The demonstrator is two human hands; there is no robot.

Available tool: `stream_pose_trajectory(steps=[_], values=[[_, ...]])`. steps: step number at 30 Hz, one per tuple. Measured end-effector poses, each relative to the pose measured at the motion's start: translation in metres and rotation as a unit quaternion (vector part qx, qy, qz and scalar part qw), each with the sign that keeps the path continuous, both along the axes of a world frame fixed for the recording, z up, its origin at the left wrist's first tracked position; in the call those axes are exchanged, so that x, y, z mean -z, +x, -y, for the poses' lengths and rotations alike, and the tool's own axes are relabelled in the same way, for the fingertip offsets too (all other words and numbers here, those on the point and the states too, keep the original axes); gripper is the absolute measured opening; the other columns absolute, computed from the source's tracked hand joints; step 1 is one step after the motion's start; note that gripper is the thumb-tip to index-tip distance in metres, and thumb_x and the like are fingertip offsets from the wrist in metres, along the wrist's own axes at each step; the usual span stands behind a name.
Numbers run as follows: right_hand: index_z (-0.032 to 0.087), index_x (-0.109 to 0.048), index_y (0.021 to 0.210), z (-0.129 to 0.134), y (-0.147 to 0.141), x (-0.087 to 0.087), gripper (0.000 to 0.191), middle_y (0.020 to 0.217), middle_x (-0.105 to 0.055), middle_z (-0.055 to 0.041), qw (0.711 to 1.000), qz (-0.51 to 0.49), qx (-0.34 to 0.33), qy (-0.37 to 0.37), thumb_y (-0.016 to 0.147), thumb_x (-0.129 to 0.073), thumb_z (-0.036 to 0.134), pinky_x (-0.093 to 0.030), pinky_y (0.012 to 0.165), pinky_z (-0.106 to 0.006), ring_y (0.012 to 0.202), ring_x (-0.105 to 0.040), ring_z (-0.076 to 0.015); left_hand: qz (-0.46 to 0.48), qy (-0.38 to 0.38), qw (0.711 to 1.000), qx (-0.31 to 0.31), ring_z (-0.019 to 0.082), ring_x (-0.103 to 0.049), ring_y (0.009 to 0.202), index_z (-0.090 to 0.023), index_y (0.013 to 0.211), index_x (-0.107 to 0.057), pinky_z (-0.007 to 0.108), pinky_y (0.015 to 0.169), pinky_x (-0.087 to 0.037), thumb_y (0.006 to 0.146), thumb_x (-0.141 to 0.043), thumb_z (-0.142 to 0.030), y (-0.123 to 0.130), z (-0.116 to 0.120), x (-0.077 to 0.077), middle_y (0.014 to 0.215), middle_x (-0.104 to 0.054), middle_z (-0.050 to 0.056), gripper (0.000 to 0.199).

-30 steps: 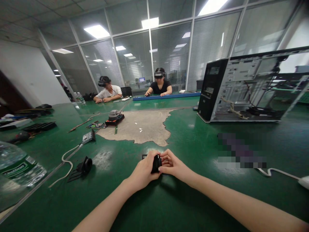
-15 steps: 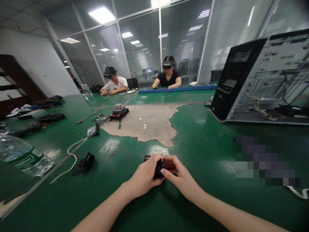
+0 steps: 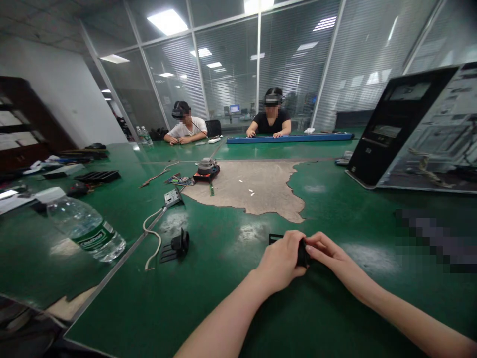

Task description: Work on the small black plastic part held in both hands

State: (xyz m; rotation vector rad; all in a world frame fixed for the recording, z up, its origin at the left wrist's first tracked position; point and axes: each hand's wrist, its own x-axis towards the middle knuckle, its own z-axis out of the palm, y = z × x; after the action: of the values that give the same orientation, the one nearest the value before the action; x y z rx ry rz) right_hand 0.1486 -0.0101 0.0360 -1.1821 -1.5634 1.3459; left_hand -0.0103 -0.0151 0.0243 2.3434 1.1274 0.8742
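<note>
My left hand (image 3: 279,261) wraps round a black plastic part (image 3: 303,254) just above the green table, its fingers over the top and the thumb below. A slotted black frame (image 3: 276,238) sticks out beyond the left knuckles. My right hand (image 3: 330,252) pinches the right side of the same part with thumb and fingertips. Most of the part is hidden by the fingers, so I cannot tell its exact kind. To the left on the table lies another black plastic piece (image 3: 177,246), with a round body and slotted legs.
A water bottle (image 3: 89,228) lies tilted at left. Beyond it are a metal bracket with a white cable (image 3: 173,198), a small device on a red-and-black base (image 3: 206,170) and a bare tan patch (image 3: 257,186). An opened computer case (image 3: 398,124) stands right. Two people sit opposite.
The view has turned left, so the table, objects and my hands appear farther right. Both hands stay on the black part; my right fingertips have shifted slightly on its side.
</note>
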Motion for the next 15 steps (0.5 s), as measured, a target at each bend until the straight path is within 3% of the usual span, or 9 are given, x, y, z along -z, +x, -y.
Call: stream_pose_trajectory(steps=[7,15], values=[[0.022,-0.053,0.090,-0.004,-0.003,0.003,0.037,0.095,-0.059,-0.0063,1.000,-0.006,0.031,0.001,0.066,-0.059,0.049,-0.044,0.081,-0.036,0.092,-0.055,-0.0225,0.003,-0.027,1.000,0.008,0.026,-0.048,0.100,-0.025,0.115,-0.025,0.042,0.079,-0.044,0.067,-0.060,-0.016,-0.001,-0.005,-0.002,0.116,-0.040,0.008,0.060],[0.021,-0.053,0.089,-0.004,0.004,0.012,0.024,0.089,-0.059,-0.0015,0.999,-0.044,0.001,0.019,0.071,-0.058,0.036,-0.042,0.081,-0.033,0.087,-0.055,-0.0177,-0.019,-0.016,1.000,0.002,0.023,-0.048,0.102,-0.025,0.115,-0.025,0.039,0.080,-0.044,0.068,-0.057,-0.015,0.003,-0.004,-0.001,0.118,-0.039,0.006,0.058]])
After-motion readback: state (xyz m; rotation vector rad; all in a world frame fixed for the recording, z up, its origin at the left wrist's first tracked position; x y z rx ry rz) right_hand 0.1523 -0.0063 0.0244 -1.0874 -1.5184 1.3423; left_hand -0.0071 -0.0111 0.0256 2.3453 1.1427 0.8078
